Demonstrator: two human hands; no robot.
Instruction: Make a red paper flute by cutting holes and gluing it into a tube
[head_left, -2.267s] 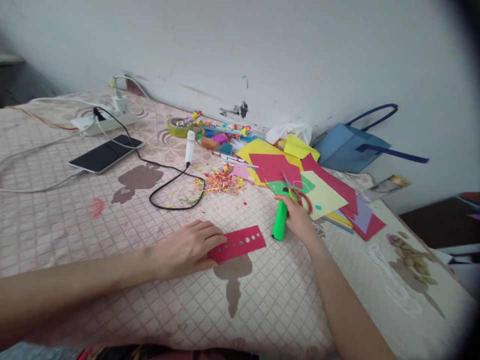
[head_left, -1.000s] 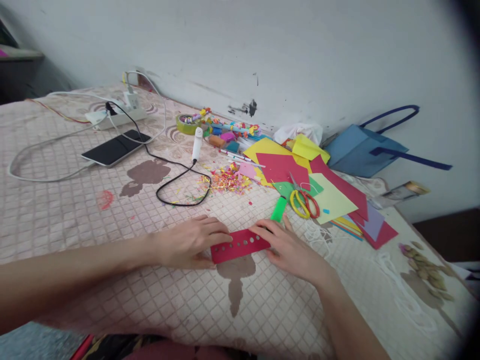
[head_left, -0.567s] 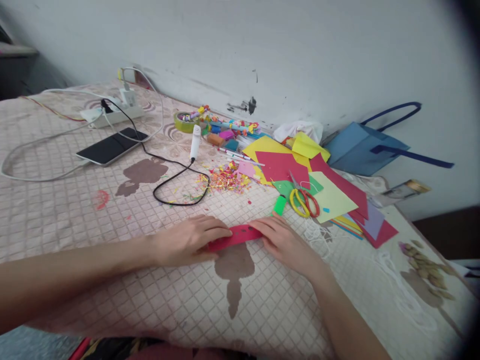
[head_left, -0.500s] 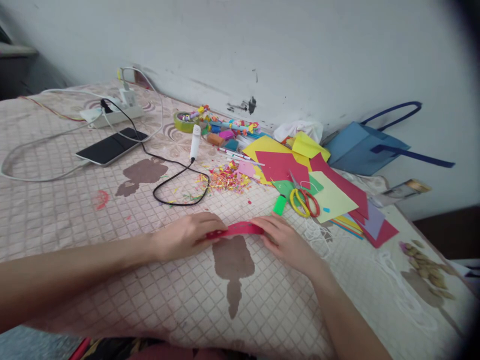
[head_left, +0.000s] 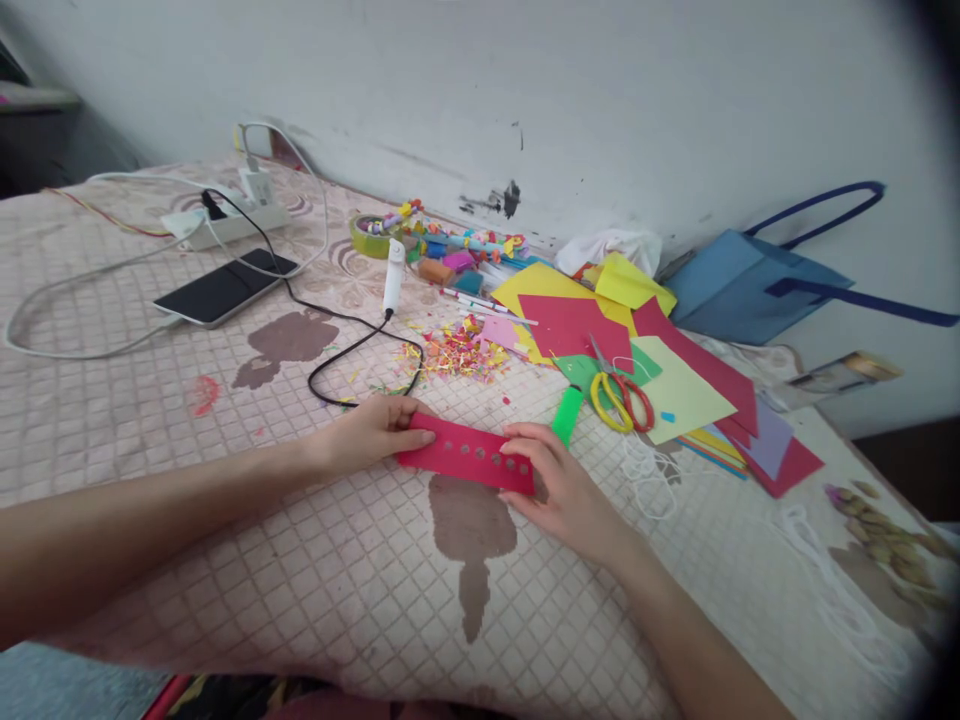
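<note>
A red paper strip (head_left: 466, 462) with a row of several punched holes is held up over the table, its broad face towards me. My left hand (head_left: 382, 432) pinches its left end, the thumb lying on the face. At the right end, my right hand (head_left: 551, 480) has its thumb at the lower edge and its fingers at the upper edge. Just behind my right hand lies a green paper strip (head_left: 568, 412). Scissors (head_left: 619, 400) with yellow and red handles rest on coloured sheets to the right.
Paper scraps (head_left: 457, 352) lie in a heap beyond my hands. A black cord (head_left: 311, 372) loops at left, near a phone (head_left: 225, 288) and a power strip (head_left: 236, 225). White string (head_left: 651, 480), coloured paper (head_left: 577, 330) and a blue bag (head_left: 757, 285) are at right.
The red strip has turned from nearly edge-on to face me, showing its holes. My left hand has shifted slightly up, and more of the green strip shows behind my right hand.
</note>
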